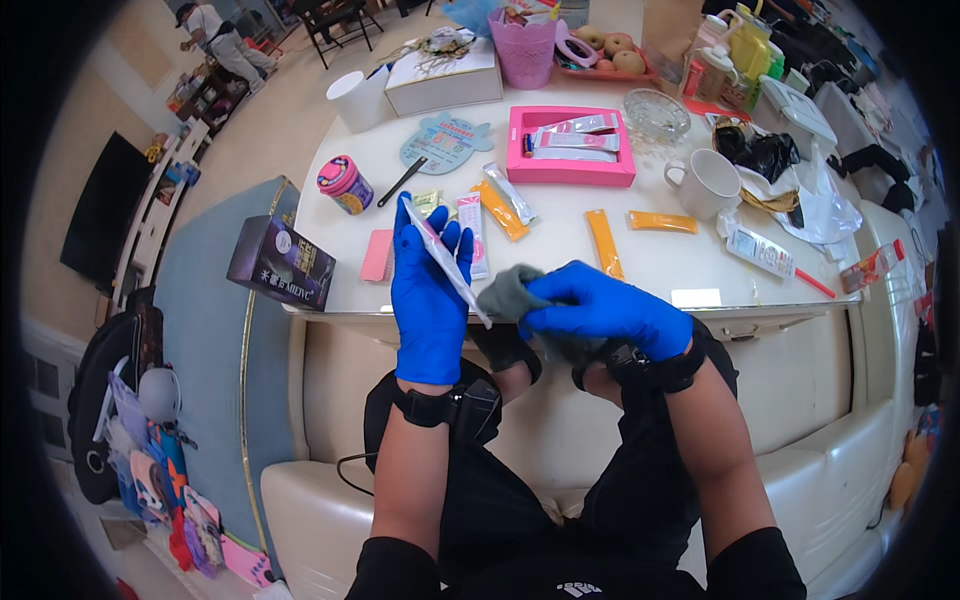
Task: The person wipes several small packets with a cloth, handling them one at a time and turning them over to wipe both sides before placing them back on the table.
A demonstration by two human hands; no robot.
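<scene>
Both my hands wear blue gloves. My left hand [427, 300] holds a slim white-and-pink stick packet [444, 259] upright and tilted, its lower end pointing toward my right hand. Bunched in my right hand [607, 307] is a grey-green cloth [514, 291], close beside the packet's lower end; whether they touch I cannot tell. On the white table [547, 247] beyond lie another pink-and-white stick packet [472, 232], orange stick packets [604, 244] and a pink pad [377, 255]. Farther back, a pink open box [570, 174] contains several similar packets [577, 142] and a small battery-like item [528, 145].
A dark printed box [281, 262] stands at the table's left edge, near a pink-lidded jar [345, 184]. To the right are a white mug [703, 184], a remote control [761, 251] and a glass ashtray [657, 116]. A person [221, 41] stands far off at upper left.
</scene>
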